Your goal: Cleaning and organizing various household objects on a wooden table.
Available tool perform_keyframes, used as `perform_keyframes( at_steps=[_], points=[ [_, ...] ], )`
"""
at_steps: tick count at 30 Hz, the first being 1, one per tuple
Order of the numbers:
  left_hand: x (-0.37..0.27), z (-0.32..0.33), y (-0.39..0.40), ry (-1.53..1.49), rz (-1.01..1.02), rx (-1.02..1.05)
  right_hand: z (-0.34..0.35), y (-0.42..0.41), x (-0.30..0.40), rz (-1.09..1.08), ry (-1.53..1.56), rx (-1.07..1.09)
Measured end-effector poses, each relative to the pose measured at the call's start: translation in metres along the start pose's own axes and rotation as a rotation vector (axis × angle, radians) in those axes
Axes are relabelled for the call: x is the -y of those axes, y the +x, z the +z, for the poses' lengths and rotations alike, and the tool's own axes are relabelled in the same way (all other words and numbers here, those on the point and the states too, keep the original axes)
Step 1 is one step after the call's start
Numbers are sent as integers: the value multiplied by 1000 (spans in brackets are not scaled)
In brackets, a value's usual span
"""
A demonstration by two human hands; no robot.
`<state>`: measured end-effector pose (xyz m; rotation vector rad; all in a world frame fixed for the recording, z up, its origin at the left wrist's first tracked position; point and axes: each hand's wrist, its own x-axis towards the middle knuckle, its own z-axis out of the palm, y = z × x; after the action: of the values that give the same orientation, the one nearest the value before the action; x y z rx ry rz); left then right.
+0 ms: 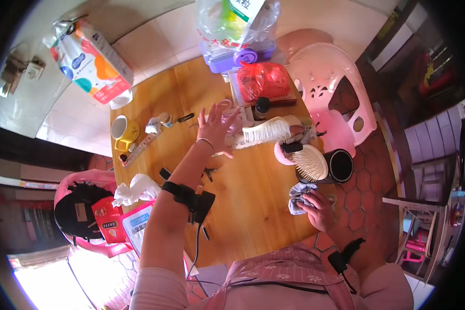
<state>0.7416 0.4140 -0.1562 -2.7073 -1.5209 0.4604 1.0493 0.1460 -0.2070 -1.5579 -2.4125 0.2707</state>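
Observation:
My left hand point(217, 126) reaches over the middle of the wooden table point(255, 217), fingers spread and nothing gripped. Beside its fingertips lies a pinkish-purple item point(229, 120), partly hidden by the hand. Under my right hand point(319, 212), at the table's right edge, is a crumpled grey cloth point(300, 193), held by the fingers. Just beyond the cloth rest an oval cushion hairbrush point(312, 162) and a black cylindrical container point(340, 166). A cream wide-toothed hairbrush point(267, 130) lies to the right of my left hand, near a small dark-capped bottle point(261, 107).
A yellow mug point(124, 131), a small corked jar point(166, 119) and a ruler-like strip point(141, 149) occupy the left side. White tissue point(137, 190) lies nearer. A red plastic bag point(261, 83) and purple box point(221, 62) stand at the back. Pink chairs point(333, 77) flank the table.

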Motion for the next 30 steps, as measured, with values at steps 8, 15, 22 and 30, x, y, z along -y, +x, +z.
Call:
perform_keyframes(
  at_steps=[8,15,22,30],
  points=[
    [2,0,7,-77,59,109,3,0,-4,-18,21,-12],
    [-6,4,-10,-147,-25,86,3,-1,-2,-28,27,-23],
    [7,12,-30,-452,49,-124,1,0,-3,-33,81,-3],
    [11,32,-40,-530,-31,-85,-3,2,-2,-40,66,-13]
  ],
)
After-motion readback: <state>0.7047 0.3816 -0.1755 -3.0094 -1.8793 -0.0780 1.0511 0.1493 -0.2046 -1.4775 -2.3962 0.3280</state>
